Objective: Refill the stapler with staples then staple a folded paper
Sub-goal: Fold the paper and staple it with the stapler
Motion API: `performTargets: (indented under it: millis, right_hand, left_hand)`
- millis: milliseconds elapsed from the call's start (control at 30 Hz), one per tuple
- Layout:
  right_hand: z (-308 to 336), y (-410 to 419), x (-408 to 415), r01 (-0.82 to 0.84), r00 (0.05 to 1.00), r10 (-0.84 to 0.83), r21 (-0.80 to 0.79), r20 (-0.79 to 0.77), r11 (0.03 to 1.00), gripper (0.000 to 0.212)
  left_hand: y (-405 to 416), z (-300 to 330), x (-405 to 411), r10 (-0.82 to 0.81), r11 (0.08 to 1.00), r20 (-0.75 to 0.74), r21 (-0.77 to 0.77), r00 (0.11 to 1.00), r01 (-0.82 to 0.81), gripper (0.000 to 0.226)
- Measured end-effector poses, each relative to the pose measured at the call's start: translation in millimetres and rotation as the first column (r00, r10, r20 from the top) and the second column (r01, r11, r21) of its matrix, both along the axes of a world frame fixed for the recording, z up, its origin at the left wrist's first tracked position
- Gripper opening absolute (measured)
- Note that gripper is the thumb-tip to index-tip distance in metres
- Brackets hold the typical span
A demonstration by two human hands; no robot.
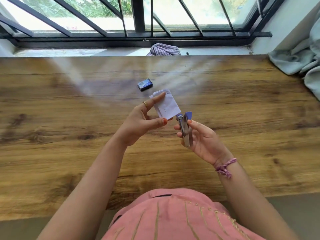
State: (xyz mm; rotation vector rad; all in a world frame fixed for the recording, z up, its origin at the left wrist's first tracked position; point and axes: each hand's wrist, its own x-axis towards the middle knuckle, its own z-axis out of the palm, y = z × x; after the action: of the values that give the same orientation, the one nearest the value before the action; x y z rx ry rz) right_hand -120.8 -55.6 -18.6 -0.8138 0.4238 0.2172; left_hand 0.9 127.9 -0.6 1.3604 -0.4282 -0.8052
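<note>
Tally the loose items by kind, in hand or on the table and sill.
Stapler: 1, in the right hand
Folded paper: 1, in the left hand
Staple box: 1, on the table
Checked cloth: 1, on the sill
Total: 4

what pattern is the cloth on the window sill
The cloth on the sill has a purple-and-white check pattern, crumpled; seen in the head view, the only one.
</note>
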Motion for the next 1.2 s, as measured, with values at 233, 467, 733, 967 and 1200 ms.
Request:
performTargets:
  millis: [233,467,733,967,1200]
  right_hand:
    - [10.7,13.7,3.4,-0.09,0.995,0.091,-0.034,0.039,0.995,0.042]
    - [18.0,22.6,4.6,-0.076,0.997,0.076,-0.197,-0.006,0.978,0.039]
    - [26.3,24.3,8.3,-0.058,0.998,0.055,-0.229,-0.022,0.972,0.033]
    - [27.9,21.1,10.4,-0.097,0.995,0.09,-0.261,-0.04,0.96,0.041]
    - [25.8,23.9,13.1,-0.019,0.999,0.007,-0.307,-0.042,0.951,0.036]
  left_hand:
    - [-0.2,1.9,0.2,0.011,0.99,0.118,0.138,0.993,-0.027,0.071]
    - [-0.7,3.8,-3.1,-0.011,0.982,0.153,0.191,0.988,-0.019,0.07]
    - [-6.7,9.0,-8.8,-0.03,0.976,0.204,0.218,0.978,-0.015,0.071]
    - [-7.4,11.1,-11.5,-0.006,0.982,0.183,0.187,0.983,-0.029,0.071]
    - [-11.7,13.2,-17.2,0.012,0.997,0.053,0.076,0.999,-0.016,0.071]
